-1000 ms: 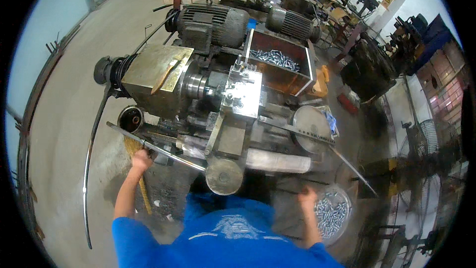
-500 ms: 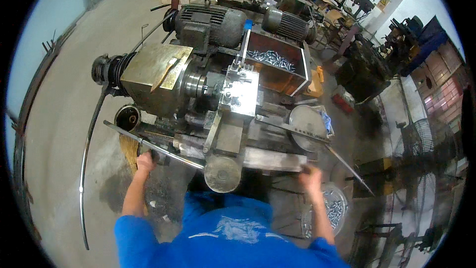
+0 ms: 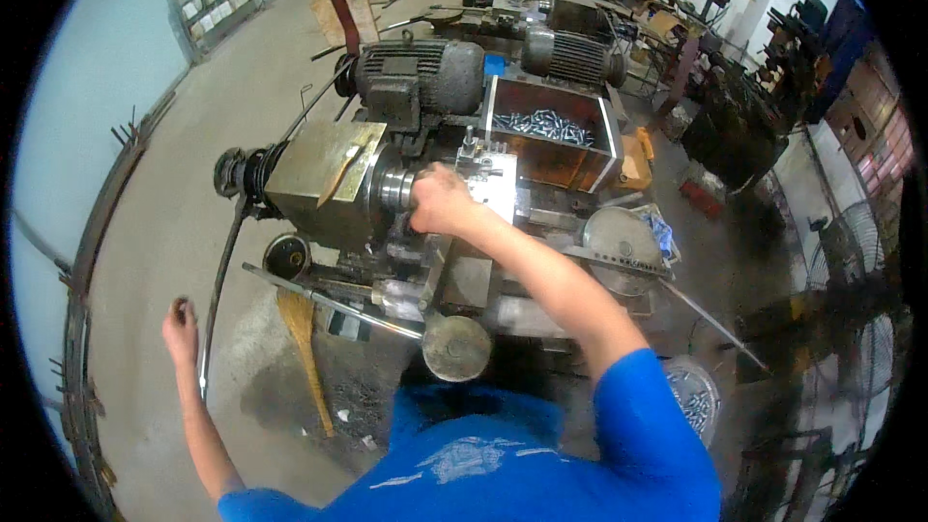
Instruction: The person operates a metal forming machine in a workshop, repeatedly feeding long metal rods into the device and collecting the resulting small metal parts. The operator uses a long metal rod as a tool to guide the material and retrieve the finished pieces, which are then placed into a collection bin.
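My right hand (image 3: pixel 443 201) reaches across the machine to the round metal spindle nose (image 3: pixel 396 189). Its fingers are bent in close to the spindle's front, and anything between them is hidden. Just right of the hand is a bright metal tool block (image 3: pixel 498 188). Out to the left, my left hand (image 3: pixel 180 333) is raised over the floor beside a long lever rod (image 3: pixel 218 280), apart from it. Its fingers are curled, with a dark patch at their tips that I cannot make out. A second lever (image 3: pixel 338 307) slants across the machine's front to a round plate (image 3: pixel 457 348).
Behind the tool block, an open box (image 3: pixel 551 169) holds many small shiny metal parts (image 3: pixel 546 126). More parts lie in a basin (image 3: pixel 694 396) at the lower right. Motors (image 3: pixel 420 77) stand behind; a straw broom (image 3: pixel 311 353) lies at the front left. A fan (image 3: pixel 841 256) is at right.
My right hand has moved from the machine's front right up to the spindle. My left hand has left the front lever area and swung out left. The view has shifted slightly.
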Demonstrator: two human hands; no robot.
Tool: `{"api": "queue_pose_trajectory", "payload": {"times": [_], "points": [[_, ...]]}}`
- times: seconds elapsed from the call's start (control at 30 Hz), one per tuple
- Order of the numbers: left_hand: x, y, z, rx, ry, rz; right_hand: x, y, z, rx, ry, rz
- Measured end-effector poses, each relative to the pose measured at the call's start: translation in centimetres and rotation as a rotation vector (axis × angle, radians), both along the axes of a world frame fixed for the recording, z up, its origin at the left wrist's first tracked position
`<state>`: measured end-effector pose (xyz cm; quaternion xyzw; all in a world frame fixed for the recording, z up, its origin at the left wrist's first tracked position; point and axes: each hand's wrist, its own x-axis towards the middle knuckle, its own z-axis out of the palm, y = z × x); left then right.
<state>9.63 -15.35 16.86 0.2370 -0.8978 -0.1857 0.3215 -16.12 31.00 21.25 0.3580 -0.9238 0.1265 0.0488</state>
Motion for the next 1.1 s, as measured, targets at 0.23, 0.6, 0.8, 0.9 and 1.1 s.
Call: {"api": "queue_pose_trajectory", "payload": {"times": [0.23,0.6,0.8,0.9,1.1], "points": [[4.1,13.6,-2.4,-0.064,-0.426,0.243,-0.2,0.3,0.7,0.026,-0.1,-0.016],[0.3,9.2,-2.7,0.765,-0.286,-0.289,-0.2,8.4,4.7,-0.086,-0.115,-0.415],[-2.6,7.4,-5.6,0.865,-0.193,-0.364,-3.1,17.0,3.8,-0.241,-0.109,-0.674],[-2.6,9.2,-4.4,0.939,-0.275,-0.202,1.1,19.2,1.6,-0.537,0.222,-0.523],[-2.6,8.0,-4.3,1.029,-0.446,-0.055,16.3,27.6,-9.1,-0.731,0.161,-0.646]]}}
